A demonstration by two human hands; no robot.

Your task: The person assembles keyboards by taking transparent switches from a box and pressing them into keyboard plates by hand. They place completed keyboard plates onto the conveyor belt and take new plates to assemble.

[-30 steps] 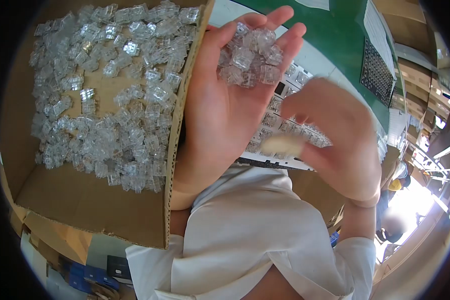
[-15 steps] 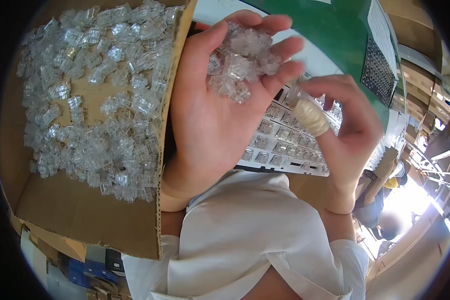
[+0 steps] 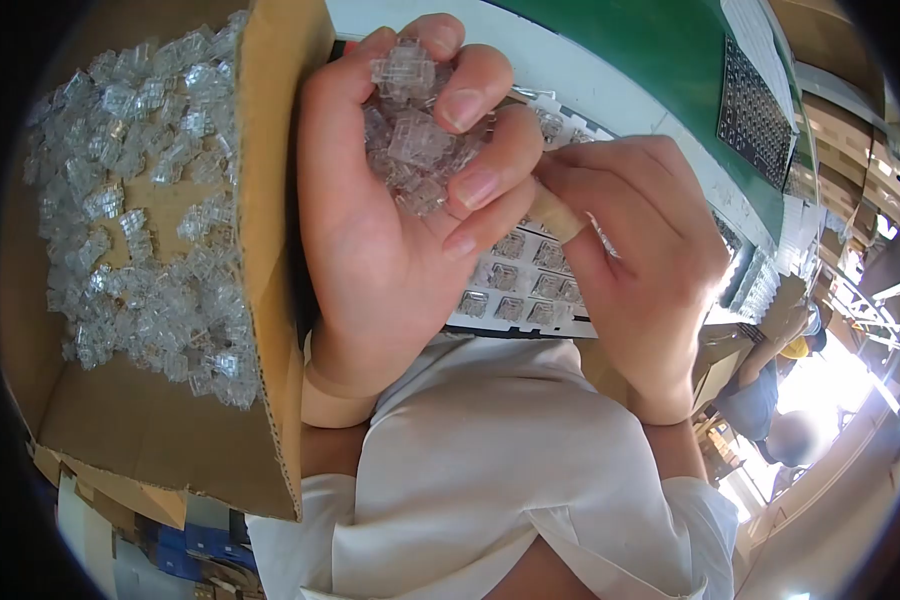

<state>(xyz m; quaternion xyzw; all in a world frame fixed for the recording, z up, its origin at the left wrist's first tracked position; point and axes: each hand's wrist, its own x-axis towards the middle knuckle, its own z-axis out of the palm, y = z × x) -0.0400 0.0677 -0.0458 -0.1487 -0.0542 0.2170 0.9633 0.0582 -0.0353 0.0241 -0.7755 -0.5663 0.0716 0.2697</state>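
My left hand (image 3: 380, 240) is palm up, its fingers curled around a small heap of clear keyboard switches (image 3: 420, 137). My right hand (image 3: 635, 240) is beside it, above a white keyboard plate (image 3: 480, 323) fitted with rows of clear switches (image 3: 504, 275). Its thumb and fingers are pinched together close to the left fingertips. Whatever they hold, if anything, is hidden. A tan wrap (image 3: 558, 217) covers the right thumb tip. Both hands and the wrists hide part of the plate.
At the left, a cardboard box (image 3: 270, 200) holds many loose clear switches (image 3: 160, 290). Behind the plate lies a green mat (image 3: 610, 50). A black board with rows of holes (image 3: 755, 110) lies at the right. Farther right another person (image 3: 755, 405) is in the background.
My left fingers have curled in over the switches, and that hand has shifted left. My right hand has moved left toward it, its fingers now hiding the clear piece seen before.
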